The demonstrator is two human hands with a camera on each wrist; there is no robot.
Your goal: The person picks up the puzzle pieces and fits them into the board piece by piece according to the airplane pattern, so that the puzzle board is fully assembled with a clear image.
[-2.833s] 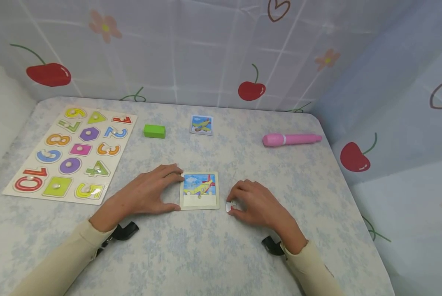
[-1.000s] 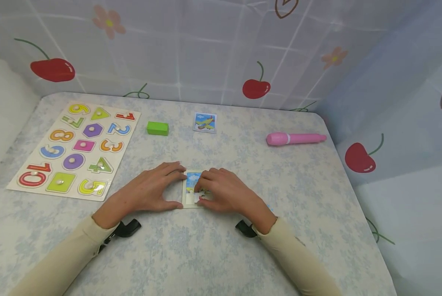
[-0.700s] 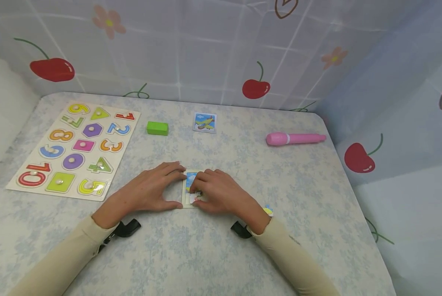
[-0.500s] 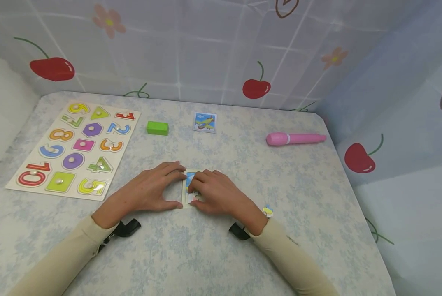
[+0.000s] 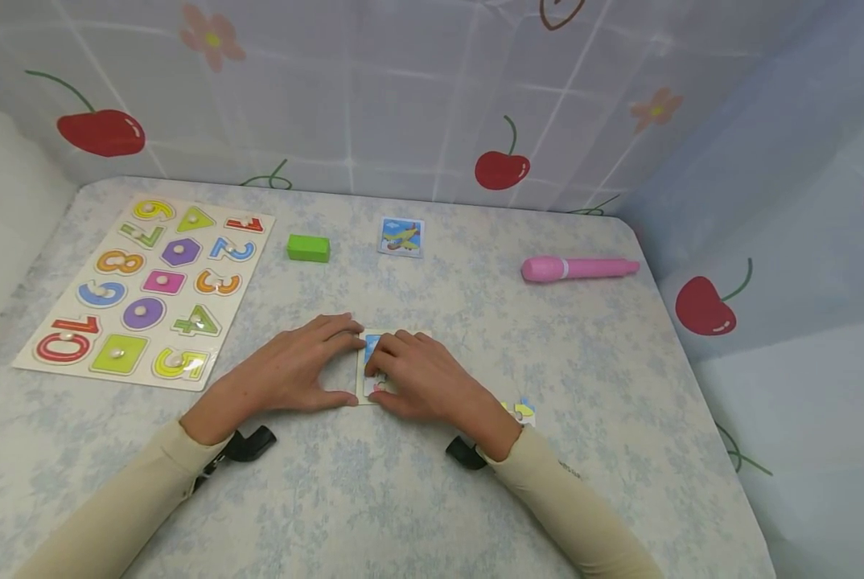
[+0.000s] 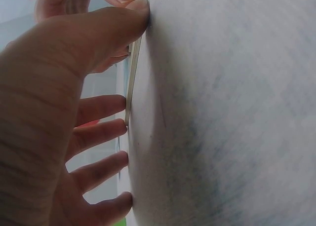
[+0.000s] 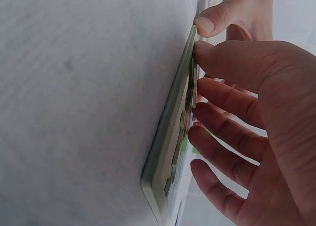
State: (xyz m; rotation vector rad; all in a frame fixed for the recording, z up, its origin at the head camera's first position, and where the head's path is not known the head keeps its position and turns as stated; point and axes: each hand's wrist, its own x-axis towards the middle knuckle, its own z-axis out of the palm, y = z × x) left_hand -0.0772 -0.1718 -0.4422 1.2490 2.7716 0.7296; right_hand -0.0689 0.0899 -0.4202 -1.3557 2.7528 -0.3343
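A small square jigsaw board [image 5: 360, 376] lies flat at the middle of the table, its right part covered by my right hand [image 5: 425, 374]. My left hand [image 5: 294, 368] spans its left edge, thumb by the near corner and forefinger by the far one; the fingers are spread and fairly straight. With thumb and fingertips my right hand pinches a whitish puzzle piece [image 5: 377, 384] at the board's near-left part. In the right wrist view, the board [image 7: 154, 179] has a raised pale rim. Loose puzzle pieces [image 5: 524, 412] in yellow and blue lie partly hidden beside my right wrist.
A number-and-shape peg puzzle [image 5: 142, 293] lies at the left. Behind the board are a green block [image 5: 308, 248] and a small airplane picture card [image 5: 401, 237]. A pink stick-like object [image 5: 580, 268] lies at the back right. Cherry-patterned curtains surround the table.
My right hand has carried the puzzle piece from the table right of the board leftward to the board's near-left part. The loose pieces have come into view. My left hand keeps its place at the edge.
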